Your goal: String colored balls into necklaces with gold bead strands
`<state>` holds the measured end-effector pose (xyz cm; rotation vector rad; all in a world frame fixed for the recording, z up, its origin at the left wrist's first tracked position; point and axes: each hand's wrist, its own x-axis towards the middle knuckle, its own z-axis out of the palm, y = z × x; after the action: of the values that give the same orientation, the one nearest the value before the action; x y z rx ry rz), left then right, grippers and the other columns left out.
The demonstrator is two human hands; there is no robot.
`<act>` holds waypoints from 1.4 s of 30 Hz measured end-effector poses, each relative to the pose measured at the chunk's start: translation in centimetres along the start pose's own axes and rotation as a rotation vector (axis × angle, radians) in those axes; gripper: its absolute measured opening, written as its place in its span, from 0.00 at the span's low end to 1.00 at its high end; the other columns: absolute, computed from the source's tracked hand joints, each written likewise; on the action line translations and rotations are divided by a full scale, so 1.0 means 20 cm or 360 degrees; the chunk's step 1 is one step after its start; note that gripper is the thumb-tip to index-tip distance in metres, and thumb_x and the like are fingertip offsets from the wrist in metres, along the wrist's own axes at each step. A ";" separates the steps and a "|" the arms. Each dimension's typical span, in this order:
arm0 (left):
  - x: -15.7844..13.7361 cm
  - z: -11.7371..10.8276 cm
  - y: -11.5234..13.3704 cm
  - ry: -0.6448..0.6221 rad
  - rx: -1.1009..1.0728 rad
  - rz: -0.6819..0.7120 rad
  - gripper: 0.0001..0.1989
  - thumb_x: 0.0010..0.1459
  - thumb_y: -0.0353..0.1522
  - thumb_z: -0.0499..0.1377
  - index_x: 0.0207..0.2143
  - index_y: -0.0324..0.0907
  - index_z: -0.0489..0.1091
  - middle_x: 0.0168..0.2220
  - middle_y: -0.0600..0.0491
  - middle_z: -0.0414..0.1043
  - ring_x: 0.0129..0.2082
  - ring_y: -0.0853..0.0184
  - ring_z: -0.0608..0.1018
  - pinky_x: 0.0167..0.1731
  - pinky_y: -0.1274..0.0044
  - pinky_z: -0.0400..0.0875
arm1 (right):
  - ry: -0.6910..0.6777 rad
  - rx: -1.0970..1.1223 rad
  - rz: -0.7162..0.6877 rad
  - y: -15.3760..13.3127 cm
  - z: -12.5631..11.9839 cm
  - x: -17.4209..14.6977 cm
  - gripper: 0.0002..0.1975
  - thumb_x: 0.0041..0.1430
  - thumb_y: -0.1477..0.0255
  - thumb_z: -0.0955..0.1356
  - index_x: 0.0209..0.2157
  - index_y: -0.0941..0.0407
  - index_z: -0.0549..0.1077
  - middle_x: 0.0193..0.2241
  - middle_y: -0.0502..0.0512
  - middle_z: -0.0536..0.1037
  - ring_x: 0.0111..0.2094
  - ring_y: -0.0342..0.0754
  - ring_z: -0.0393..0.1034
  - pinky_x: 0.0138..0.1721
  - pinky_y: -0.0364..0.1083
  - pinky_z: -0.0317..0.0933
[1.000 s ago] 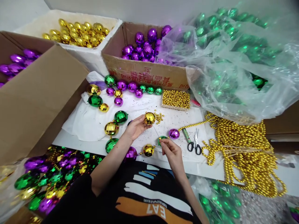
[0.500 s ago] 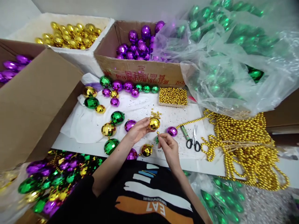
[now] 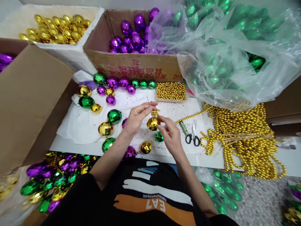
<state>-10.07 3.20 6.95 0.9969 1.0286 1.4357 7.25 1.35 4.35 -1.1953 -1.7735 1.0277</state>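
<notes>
My right hand (image 3: pixel 171 133) grips a shiny gold faceted ball (image 3: pixel 153 124) at its right side, between thumb and fingers. My left hand (image 3: pixel 138 118) is just left of and above the ball, fingertips pinched together near its top. A thin needle-like wire (image 3: pixel 148 99) sticks up from the left fingers; its lower end is hidden. Small gold beads (image 3: pixel 154 113) lie on the cloth behind the ball. Below the hands is a green faceted ball (image 3: pixel 159 136). A purple ball is mostly covered by my right hand.
Strung balls (image 3: pixel 105 128) lie left on the white cloth (image 3: pixel 70 122). Behind are a gold bead tray (image 3: pixel 171 91), a cardboard box (image 3: pixel 138 64) of purple balls and a plastic bag (image 3: pixel 225 72) of green ones. Scissors (image 3: pixel 193 136) and gold bead strands (image 3: pixel 244 141) lie right.
Both hands have come together, the gold ball now gripped by my right hand instead of my left. My left hand has moved up to above the ball. The view has shifted slightly.
</notes>
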 end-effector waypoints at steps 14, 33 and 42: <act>0.07 0.01 -0.08 -0.0218 0.0232 -0.0061 0.14 0.63 0.40 0.57 0.43 0.43 0.77 0.48 0.49 0.78 0.47 0.63 0.78 0.47 0.71 0.71 | 0.0169 0.1057 0.0662 0.09 0.04 0.06 0.11 0.55 0.62 0.70 0.32 0.55 0.74 0.20 0.46 0.71 0.17 0.38 0.55 0.17 0.40 0.45; 0.20 -0.07 -0.36 -0.0391 0.0943 -0.0436 0.04 0.51 0.24 0.61 0.28 0.39 0.75 0.29 0.52 0.74 0.31 0.69 0.74 0.38 0.74 0.69 | 0.0541 0.1060 0.0702 0.08 -0.14 -0.13 0.13 0.54 0.59 0.72 0.35 0.55 0.76 0.18 0.44 0.62 0.17 0.36 0.47 0.17 0.40 0.38; 0.09 -0.07 -0.16 0.0216 -0.0592 -0.0860 0.09 0.51 0.17 0.60 0.31 0.36 0.77 0.32 0.51 0.78 0.30 0.73 0.79 0.39 0.80 0.76 | 0.0176 0.0560 0.0622 0.10 -0.09 -0.20 0.11 0.58 0.64 0.69 0.37 0.56 0.78 0.19 0.47 0.67 0.22 0.41 0.60 0.26 0.42 0.55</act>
<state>-10.66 5.19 3.54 0.3193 0.9841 1.1866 10.72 -1.58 2.63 -1.3658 -1.2317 1.4005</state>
